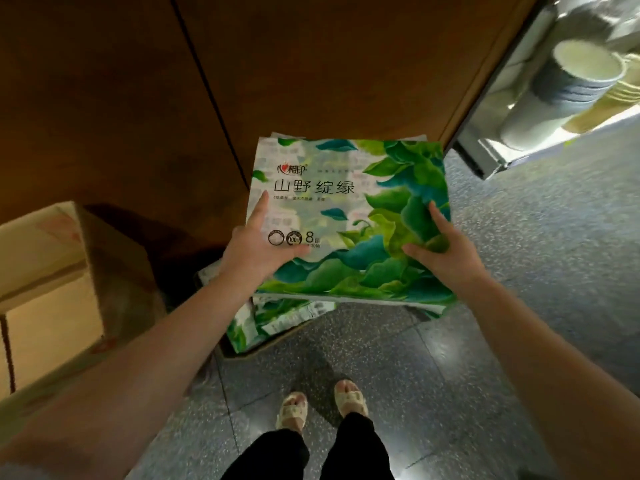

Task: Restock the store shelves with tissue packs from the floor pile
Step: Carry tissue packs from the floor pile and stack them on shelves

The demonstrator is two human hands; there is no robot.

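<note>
Spreading flat, your left hand [256, 249] and right hand [441, 252] press the soft, light, slippery green leaf-printed plastic tissue pack [349, 216]; grasp its side edges.

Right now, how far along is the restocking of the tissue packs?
Nothing shows as finished: no shelved tissue packs are in view. In hand: the left hand and right hand lie with straight fingers on the top green tissue pack, not yet clearly lifted. Left: that pack, and at least one more pack under it on the floor pile, must go to the shelves.
</note>
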